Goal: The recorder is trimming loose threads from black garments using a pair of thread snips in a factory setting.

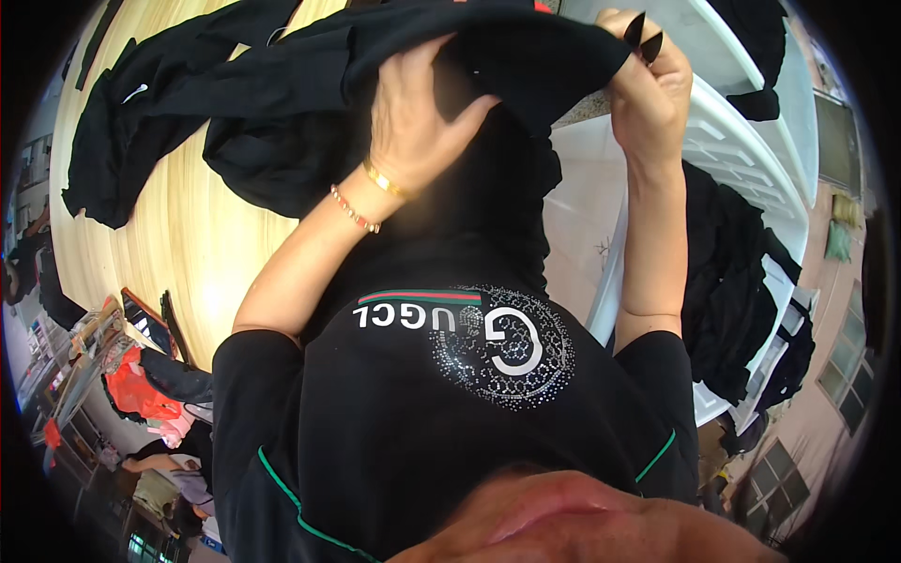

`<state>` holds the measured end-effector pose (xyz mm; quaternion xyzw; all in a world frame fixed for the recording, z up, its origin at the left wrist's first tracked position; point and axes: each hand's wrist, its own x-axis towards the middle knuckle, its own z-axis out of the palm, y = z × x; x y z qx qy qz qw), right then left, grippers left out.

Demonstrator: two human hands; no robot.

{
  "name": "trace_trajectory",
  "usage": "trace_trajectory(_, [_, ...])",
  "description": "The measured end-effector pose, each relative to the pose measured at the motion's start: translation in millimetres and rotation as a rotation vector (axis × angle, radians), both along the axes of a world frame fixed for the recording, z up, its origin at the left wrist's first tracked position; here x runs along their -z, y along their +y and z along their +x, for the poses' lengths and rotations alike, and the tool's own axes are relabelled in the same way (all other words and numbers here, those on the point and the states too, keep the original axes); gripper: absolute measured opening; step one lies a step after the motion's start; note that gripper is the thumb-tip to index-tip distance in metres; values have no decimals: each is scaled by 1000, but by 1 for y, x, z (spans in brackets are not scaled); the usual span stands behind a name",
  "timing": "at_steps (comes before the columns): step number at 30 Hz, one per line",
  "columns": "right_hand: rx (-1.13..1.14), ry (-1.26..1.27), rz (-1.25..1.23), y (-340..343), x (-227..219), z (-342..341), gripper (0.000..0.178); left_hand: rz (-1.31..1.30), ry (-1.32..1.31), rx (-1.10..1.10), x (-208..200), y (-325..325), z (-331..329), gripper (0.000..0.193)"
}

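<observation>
A black garment (282, 80) stretches across the upper part of the view, from the table on the left to my right hand. My left hand (418, 122) is against its raised edge, with thumb spread and fingers extended; the fingertips are hidden by the cloth. At the garment's right end my right hand (654, 94) is closed, with the two dark pointed blades of small thread snips (644, 39) sticking out of it. The cloth's edge meets this hand, but I cannot tell how firmly the fingers grip it.
A pale wood-grain table (169, 253) lies to the left. White plastic crates (741, 141) stand on the right, with black garments (727, 281) heaped by them. Orange-red cloth (141, 387) and another person's arm (155, 463) show at the lower left.
</observation>
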<state>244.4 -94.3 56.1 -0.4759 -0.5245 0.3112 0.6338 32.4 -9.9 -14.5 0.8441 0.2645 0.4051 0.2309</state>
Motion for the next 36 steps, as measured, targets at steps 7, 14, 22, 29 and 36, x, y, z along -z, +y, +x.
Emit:
trace_trajectory(7, [-176,48,110,-5,-22,-11,4,-4,-99,105,-10,16,23,33])
trace_trajectory(14, [-49,154,-105,-12,-18,26,12,-1163,-487,563,-49,24,-32,24])
trace_trajectory(22, [133,-239,-536,0,-5,19,12,-1368,-401,315,-45,43,-45,25])
trace_trajectory(29, [216,-520,-273,8,-6,-25,31,-1386,-395,336,-39,40,-46,29])
trace_trajectory(36, [-27,-817,-106,17,-36,-62,35,-1257,-148,253,-35,35,-49,30])
